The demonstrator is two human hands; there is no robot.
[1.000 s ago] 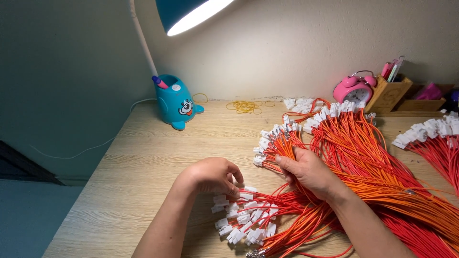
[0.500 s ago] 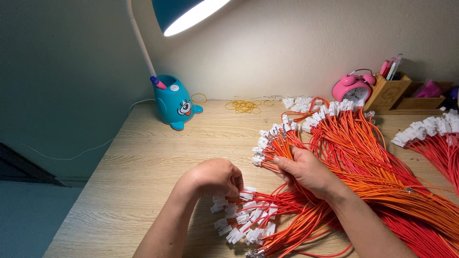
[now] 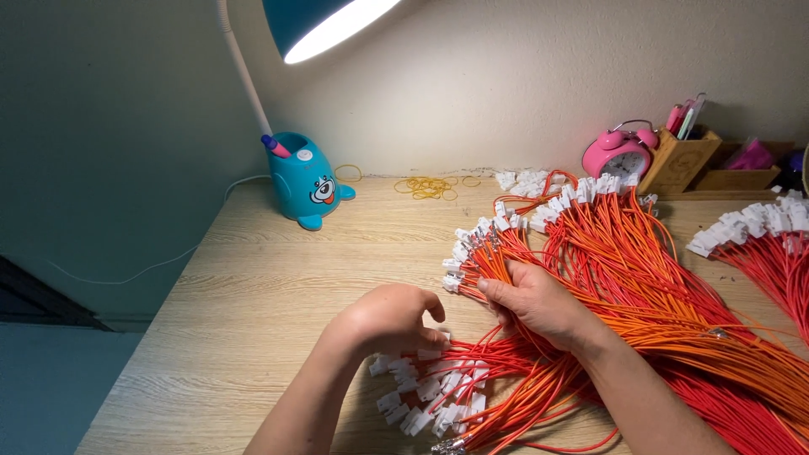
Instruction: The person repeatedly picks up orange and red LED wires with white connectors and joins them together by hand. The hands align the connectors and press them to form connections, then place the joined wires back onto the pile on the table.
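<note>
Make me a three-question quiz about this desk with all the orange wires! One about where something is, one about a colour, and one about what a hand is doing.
1. Where does the alarm clock stand?
A. at the back of the desk, beside the wooden pen holder
B. at the front edge, by the hands
C. under the lamp base

2. What colour is the animal-shaped lamp base?
A. yellow
B. teal blue
C. black

3. What is the right hand doing?
A. lying flat on bare wood
B. holding the clock
C. gripping a bundle of orange wires

Answers:
1 A, the pink clock sits by the wall next to the holder.
2 B, its body is teal with a white face.
3 C, its fingers close round the wires just behind their white connectors, while the left hand rests on another bundle.
</note>
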